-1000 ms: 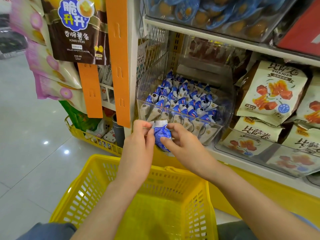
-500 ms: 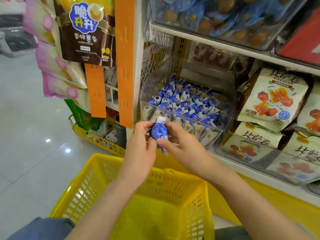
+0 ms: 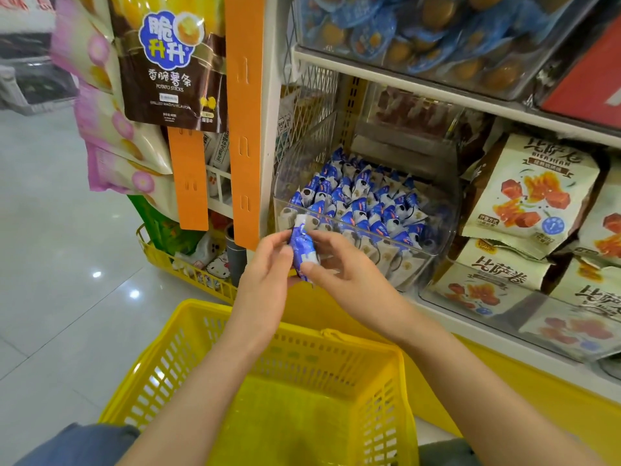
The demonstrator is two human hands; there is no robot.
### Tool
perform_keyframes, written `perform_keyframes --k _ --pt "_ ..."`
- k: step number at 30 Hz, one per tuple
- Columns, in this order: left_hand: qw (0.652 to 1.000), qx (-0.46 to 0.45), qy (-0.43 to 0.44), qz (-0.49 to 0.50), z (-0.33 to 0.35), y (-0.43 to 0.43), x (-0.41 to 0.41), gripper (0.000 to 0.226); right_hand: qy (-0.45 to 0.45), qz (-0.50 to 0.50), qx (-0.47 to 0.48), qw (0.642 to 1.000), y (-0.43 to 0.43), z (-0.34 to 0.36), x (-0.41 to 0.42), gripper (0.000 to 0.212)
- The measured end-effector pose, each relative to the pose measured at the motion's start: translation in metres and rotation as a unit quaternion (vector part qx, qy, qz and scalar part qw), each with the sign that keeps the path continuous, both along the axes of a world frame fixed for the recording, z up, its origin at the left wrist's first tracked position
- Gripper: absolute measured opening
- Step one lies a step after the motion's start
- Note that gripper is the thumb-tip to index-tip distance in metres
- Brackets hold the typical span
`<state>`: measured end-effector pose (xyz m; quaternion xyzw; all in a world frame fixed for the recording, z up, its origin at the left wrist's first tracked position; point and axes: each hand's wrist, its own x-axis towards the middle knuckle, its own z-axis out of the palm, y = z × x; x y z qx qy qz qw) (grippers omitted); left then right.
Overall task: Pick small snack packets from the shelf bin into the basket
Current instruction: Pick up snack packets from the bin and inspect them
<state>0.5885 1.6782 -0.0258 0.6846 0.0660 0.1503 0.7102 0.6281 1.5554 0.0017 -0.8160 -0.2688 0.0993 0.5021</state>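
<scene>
A clear plastic shelf bin (image 3: 437, 250) holds several small blue-and-white snack packets (image 3: 363, 203). In front of its left corner I hold a bunch of these blue packets (image 3: 302, 247) upright between both hands. My left hand (image 3: 268, 280) grips the bunch from the left, and my right hand (image 3: 346, 274) pinches it from the right. Below my forearms stands the yellow plastic basket (image 3: 336, 338); no packets show on the visible part of its floor.
Beige snack bags (image 3: 527, 193) fill the shelf to the right of the bin. An orange strip (image 3: 245, 129) and hanging potato-stick bags (image 3: 168, 62) flank the shelf post on the left. A low yellow wire rack (image 3: 188, 270) sits on the tiled floor.
Both hands have kept their hold on the blue packets and turned the bunch more upright in front of the bin's left corner. The view has shifted slightly.
</scene>
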Motion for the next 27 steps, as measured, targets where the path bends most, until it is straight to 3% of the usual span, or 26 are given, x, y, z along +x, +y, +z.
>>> perform_keyframes --k 3,8,12,15,18,21,24,27 --pt "0.993 -0.089 0.031 -0.075 0.005 0.001 -0.003 0.026 -0.071 -0.007 -0.040 0.997 0.004 -0.005 -0.004 0.047" --pt "0.991 -0.117 0.050 -0.041 0.008 0.007 -0.003 0.022 0.001 -0.035 0.041 0.999 0.006 0.003 0.000 0.032" --pt "0.993 -0.088 0.065 -0.040 0.008 0.005 -0.001 0.019 0.064 -0.073 0.077 0.992 0.006 0.007 0.003 0.016" --pt "0.995 -0.051 0.066 -0.060 0.010 0.006 -0.002 0.022 0.058 -0.097 0.090 0.989 0.004 0.007 0.004 0.029" --pt "0.993 -0.024 0.068 -0.092 0.011 0.009 -0.005 0.028 0.051 -0.106 0.126 0.985 0.002 0.009 0.007 0.025" --pt "0.989 -0.055 0.080 -0.112 0.010 0.008 -0.006 0.021 0.062 -0.105 0.132 0.984 0.001 0.009 0.010 0.020" --pt "0.992 -0.082 0.074 -0.068 0.010 0.008 -0.005 0.015 -0.011 -0.087 0.090 0.992 0.004 0.007 0.006 0.014" --pt "0.995 -0.078 0.053 -0.037 0.009 0.010 -0.004 0.023 -0.187 -0.055 0.005 0.981 0.005 0.005 0.004 0.008"
